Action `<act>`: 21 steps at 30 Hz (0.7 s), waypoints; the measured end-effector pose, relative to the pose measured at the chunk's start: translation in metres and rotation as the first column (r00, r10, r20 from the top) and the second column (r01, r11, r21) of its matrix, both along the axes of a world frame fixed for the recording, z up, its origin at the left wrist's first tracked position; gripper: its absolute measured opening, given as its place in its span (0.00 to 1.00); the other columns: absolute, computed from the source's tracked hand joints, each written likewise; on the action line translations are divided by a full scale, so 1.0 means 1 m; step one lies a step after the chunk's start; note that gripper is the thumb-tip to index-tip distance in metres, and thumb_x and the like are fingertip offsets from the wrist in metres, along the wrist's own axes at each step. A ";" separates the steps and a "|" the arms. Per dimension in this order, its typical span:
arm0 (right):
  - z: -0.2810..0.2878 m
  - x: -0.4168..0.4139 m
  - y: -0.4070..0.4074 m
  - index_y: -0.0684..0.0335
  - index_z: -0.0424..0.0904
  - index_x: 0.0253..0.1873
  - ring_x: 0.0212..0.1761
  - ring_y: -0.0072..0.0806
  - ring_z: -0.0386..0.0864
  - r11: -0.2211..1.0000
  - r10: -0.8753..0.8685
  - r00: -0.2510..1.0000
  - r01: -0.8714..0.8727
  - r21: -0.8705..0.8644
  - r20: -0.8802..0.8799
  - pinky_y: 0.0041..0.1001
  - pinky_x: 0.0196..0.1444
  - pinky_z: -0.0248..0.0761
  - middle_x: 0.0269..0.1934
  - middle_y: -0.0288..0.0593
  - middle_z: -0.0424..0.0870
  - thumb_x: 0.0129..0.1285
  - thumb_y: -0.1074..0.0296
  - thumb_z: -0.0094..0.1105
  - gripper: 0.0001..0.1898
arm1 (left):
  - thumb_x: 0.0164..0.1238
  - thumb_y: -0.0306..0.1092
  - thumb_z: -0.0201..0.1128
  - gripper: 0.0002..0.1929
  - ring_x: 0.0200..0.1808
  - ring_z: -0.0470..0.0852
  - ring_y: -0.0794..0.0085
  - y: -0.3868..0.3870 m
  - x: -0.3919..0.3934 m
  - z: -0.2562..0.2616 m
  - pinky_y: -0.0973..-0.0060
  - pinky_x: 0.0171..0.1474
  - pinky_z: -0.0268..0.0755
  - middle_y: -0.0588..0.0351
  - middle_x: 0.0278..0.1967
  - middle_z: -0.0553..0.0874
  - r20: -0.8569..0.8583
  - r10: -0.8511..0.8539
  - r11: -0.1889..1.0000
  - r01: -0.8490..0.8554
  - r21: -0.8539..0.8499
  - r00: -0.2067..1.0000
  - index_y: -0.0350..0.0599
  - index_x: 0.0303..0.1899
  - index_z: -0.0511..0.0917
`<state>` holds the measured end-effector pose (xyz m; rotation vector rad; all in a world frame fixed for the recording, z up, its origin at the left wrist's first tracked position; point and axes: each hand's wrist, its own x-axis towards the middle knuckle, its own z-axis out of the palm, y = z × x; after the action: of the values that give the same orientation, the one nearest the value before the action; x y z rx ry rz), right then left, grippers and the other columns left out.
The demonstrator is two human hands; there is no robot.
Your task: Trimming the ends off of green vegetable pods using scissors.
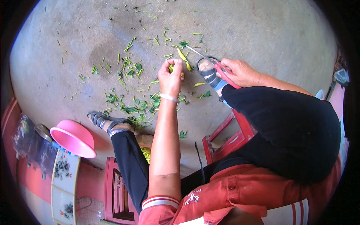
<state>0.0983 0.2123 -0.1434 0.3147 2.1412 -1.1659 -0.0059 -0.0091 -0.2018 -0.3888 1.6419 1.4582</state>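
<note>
My left hand [171,73], with a pale bangle [169,98] on the wrist, is closed on yellow-green plant pieces that are mostly hidden by the fingers. Long yellow pods [182,54] show just beyond it; whether they are held or lie on the floor I cannot tell. To the right, my right hand [239,71] grips the red handles of scissors [223,73] above my sandalled foot. The blades point away to the upper left, and a dark green leaf [183,44] is at their tip. Cut green stems and leaves [130,67] lie scattered on the concrete floor.
A red wooden stool [242,126] stands below my raised leg. At the lower left are a pink plastic basin [74,139], a cabinet with floral panels [63,180], plastic bags [26,137] and a dark red wooden frame [109,185]. My other sandalled foot [108,122] rests beside the clippings.
</note>
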 end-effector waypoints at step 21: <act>-0.008 0.009 0.006 0.63 0.74 0.39 0.24 0.41 0.79 1.000 0.003 0.999 -0.004 0.021 0.043 0.36 0.27 0.66 0.23 0.48 0.79 0.64 0.56 0.62 0.15 | 0.61 0.47 0.68 0.13 0.30 0.86 0.58 0.000 0.002 0.007 0.65 0.35 0.76 0.50 0.27 0.86 -0.196 -0.580 0.756 0.433 -0.491 0.790 0.47 0.33 0.84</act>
<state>0.1068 0.2184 -0.1514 0.3421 2.1173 -1.1253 -0.0037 -0.0095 -0.1953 0.1078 2.1398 0.7626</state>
